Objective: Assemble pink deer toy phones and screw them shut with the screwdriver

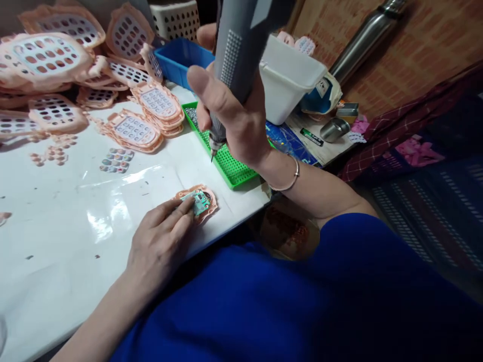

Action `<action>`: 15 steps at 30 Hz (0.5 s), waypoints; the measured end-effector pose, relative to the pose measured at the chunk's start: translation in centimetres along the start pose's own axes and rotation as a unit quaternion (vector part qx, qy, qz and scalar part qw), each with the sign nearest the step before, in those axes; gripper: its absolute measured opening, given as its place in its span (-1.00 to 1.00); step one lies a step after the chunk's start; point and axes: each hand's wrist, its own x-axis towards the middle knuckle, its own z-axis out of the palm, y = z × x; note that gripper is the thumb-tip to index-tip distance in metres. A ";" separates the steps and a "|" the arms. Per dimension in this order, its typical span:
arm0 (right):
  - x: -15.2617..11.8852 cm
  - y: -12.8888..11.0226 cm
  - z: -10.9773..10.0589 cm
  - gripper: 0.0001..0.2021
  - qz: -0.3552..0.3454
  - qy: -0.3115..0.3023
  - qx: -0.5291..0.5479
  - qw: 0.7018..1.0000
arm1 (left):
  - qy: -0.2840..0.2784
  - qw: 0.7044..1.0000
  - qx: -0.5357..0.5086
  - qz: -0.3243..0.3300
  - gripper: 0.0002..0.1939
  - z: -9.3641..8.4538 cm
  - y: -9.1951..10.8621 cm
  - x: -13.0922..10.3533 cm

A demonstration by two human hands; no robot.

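Observation:
My right hand (241, 118) is closed around a grey electric screwdriver (236, 55), its bit pointing down above the table. The tip hangs in the air beside a green perforated tray (236, 168) with small metal screws in it. Near the table's front edge, my left hand (162, 234) grips a peach plastic shell (212, 199) lying on the white surface. Inside that shell is a green circuit board (202, 201), and my left fingertips press on it. Part of the shell is hidden under the fingers.
Peach shells with button holes (49, 55) are piled at the back left. Closer stand stacked shells (132, 129) and loose button pads (116, 160). Behind the tray are a blue bin (177, 58) and a white tub (289, 75). A steel bottle (362, 42) is at the far right.

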 end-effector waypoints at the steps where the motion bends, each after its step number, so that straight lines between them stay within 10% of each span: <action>1: -0.7 -0.6 0.5 -0.48 0.018 -0.017 -0.005 1.000 | -0.002 1.000 0.001 -0.003 -0.78 0.0 0.0 0.1; 15: -3.3 0.5 2.0 -0.41 0.127 -0.088 0.038 0.987 | -0.035 0.997 0.055 0.035 -0.93 -0.7 0.1 1.1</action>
